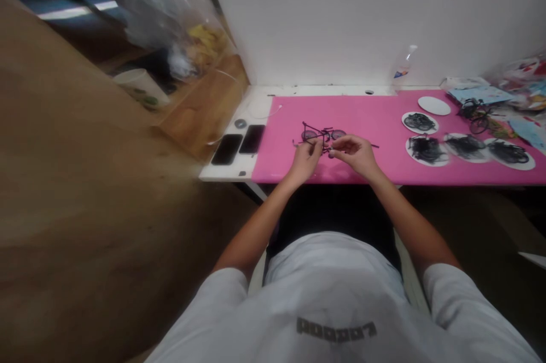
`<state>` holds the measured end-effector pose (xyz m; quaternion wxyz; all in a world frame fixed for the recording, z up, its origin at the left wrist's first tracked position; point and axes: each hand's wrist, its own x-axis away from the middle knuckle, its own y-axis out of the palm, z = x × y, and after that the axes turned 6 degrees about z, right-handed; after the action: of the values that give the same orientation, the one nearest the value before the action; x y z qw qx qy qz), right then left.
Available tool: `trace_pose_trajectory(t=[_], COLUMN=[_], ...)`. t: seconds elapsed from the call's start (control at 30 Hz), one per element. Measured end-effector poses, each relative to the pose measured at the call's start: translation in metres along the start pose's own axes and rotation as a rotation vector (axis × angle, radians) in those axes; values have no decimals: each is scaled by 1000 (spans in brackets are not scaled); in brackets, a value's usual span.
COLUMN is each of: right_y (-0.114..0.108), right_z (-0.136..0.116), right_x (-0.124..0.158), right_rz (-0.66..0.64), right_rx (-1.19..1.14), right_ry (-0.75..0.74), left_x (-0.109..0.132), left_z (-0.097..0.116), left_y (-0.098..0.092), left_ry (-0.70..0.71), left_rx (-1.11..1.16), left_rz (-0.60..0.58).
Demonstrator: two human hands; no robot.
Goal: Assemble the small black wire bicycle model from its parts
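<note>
While the left hand [305, 158] and the right hand [356, 153] close on it, a small bicycle model [323, 134] stands near the middle of the pink mat [384, 118].

Both hands have their fingers curled in and pinched onto the model's lower frame, the left from its own side and the right from the other, with the two wheels showing just beyond the knuckles. A thin dark rod [374, 146] pokes out past the right hand. To the right on the tabletop [232, 172], well apart, lie round white plates of black parts [426, 149], one bare plate [434, 105] and a second bicycle model [475, 112]. Two dark phones [239, 144] lie side by side just left of the mat.
</note>
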<state>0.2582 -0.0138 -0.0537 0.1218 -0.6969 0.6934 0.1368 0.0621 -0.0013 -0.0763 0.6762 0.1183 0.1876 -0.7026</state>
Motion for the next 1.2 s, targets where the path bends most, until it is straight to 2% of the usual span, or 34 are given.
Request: trace_pose_trajectory(t=[0.4, 0.77, 0.93, 1.07, 1.2], right_y=[-1, -3, -6, -7, -7], right_z=[0, -2, -2, -5, -6], right_x=[2, 1, 1, 1, 0], right_rz=[-15, -7, -22, -49, -80], right_rx=[6, 59, 79, 56, 42], right_ry=[66, 52, 77, 75, 71], left_x=[3, 5, 6, 4, 0], left_z=[-3, 1, 2, -5, -14], left_y=[3, 3, 2, 2, 3], left_ry=[-26, -1, 11, 23, -43], left_rx=[-23, -139, -118, -58, 71], left_rz=[7, -14, -43, -58, -38])
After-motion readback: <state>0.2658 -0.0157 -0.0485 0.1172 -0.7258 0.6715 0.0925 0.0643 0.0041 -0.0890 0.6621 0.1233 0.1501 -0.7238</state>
